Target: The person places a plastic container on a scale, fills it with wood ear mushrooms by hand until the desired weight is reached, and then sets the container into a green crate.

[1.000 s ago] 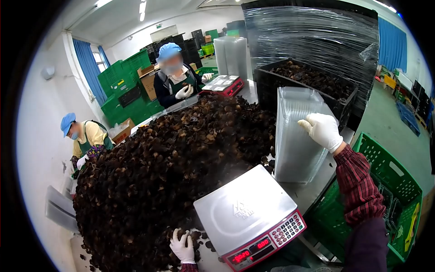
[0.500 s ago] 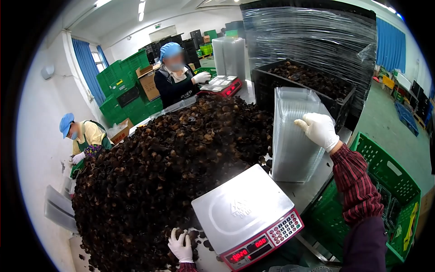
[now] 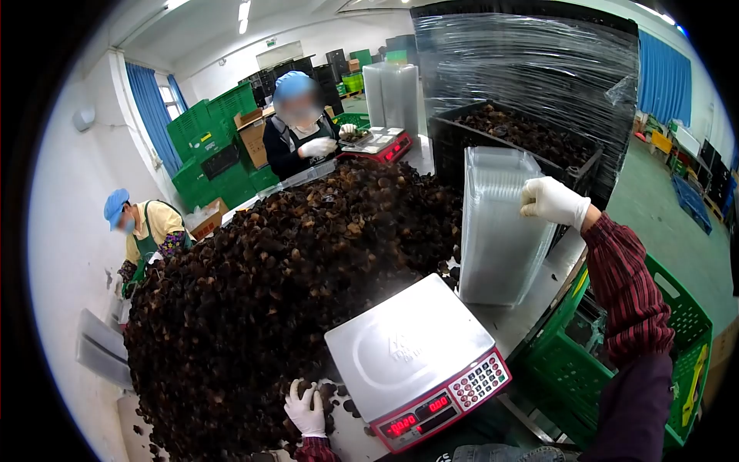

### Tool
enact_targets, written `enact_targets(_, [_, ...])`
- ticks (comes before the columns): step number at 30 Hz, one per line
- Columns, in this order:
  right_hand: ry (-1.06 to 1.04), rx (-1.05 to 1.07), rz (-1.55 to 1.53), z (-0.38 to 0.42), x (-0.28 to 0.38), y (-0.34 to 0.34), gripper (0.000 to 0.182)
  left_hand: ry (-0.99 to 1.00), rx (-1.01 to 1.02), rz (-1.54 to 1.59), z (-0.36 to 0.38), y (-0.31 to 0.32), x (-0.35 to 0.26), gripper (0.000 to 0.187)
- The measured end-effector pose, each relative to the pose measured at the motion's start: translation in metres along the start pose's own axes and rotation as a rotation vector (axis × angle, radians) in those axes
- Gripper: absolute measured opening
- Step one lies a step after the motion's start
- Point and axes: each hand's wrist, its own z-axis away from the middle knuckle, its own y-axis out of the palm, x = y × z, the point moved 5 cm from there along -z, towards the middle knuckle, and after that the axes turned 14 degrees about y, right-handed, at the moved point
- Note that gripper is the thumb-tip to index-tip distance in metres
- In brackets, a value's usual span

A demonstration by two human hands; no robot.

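My left hand (image 3: pixel 305 409), in a white glove, lies at the near edge of a big heap of dark, curled pieces that look like wood-ear mushrooms (image 3: pixel 254 308). Its fingers are spread and touch a few pieces. Gloved too, my right hand (image 3: pixel 556 202) is at the upper right of a tall stack of clear plastic trays (image 3: pixel 499 239). The right fingers are curled together at the stack's edge; whether a tray is pinched between them is hidden. Between my hands sits a digital scale (image 3: pixel 416 350), its bare metal plate tilted in view and its red digits lit.
A green crate (image 3: pixel 562 381) holding items stands below my right arm. Behind the stack is a black crate (image 3: pixel 500 131) of dark pieces. Across the heap, a co-worker (image 3: pixel 296 131) handles things at another scale (image 3: pixel 385 146); a second co-worker (image 3: pixel 150 231) bends at the left.
My right hand has shifted slightly right, and its fingers have curled closed. My left hand has barely moved. The far co-worker's hands have moved, one now over the other scale.
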Motion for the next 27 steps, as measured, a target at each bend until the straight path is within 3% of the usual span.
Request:
enact_targets(3, [0.046, 0.031, -0.125, -0.002, 0.002, -0.009, 0.018, 0.016, -0.020, -0.020, 0.002, 0.001, 0.001, 0.021])
enact_targets(6, [0.293, 0.036, -0.361, -0.002, -0.007, -0.012, 0.019, 0.004, -0.025, 0.002, 0.004, -0.002, -0.002, 0.021])
enact_targets(7, [0.289, 0.036, -0.360, -0.003, -0.009, -0.010, 0.019, 0.001, -0.029, 0.002, 0.005, -0.002, -0.002, 0.021])
enact_targets(9, [0.180, -0.309, -0.659, 0.001, -0.013, -0.024, 0.015, 0.000, -0.021, 0.028, 0.007, -0.004, 0.000, 0.022])
enact_targets(10, [0.190, -0.441, -0.670, 0.009, 0.001, -0.034, 0.012, -0.005, -0.020, 0.027, 0.008, -0.006, 0.000, 0.022])
enact_targets(13, [-0.173, -0.587, -0.451, 0.041, 0.084, -0.040, 0.008, 0.021, -0.021, 0.000, 0.005, -0.011, -0.006, 0.024])
enact_targets(15, [-0.339, -0.450, -0.504, 0.060, 0.139, -0.007, 0.006, 0.053, -0.005, -0.057, 0.001, -0.009, -0.005, 0.027])
enact_targets(17, [-0.447, -0.362, -0.101, 0.082, 0.194, 0.041, 0.002, 0.023, 0.045, -0.048, -0.005, -0.004, 0.009, 0.036])
enact_targets(18, [-0.507, -0.320, -0.083, 0.093, 0.210, 0.068, 0.002, -0.001, 0.066, -0.013, -0.007, -0.004, 0.016, 0.036])
enact_targets(23, [-0.631, 0.126, -0.037, 0.148, 0.217, 0.214, 0.012, -0.149, 0.343, 0.052, -0.026, -0.032, 0.033, 0.049])
enact_targets(24, [-0.596, 0.275, 0.043, 0.151, 0.214, 0.228, 0.020, -0.135, 0.363, 0.078, -0.030, -0.037, 0.038, 0.053])
enact_targets(25, [-0.512, 0.287, 0.063, 0.150, 0.219, 0.215, 0.033, -0.209, 0.437, 0.122, -0.041, -0.050, 0.037, 0.056])
enact_targets(27, [-0.442, 0.255, 0.087, 0.146, 0.238, 0.183, 0.050, -0.186, 0.378, 0.121, -0.058, -0.065, 0.047, 0.053])
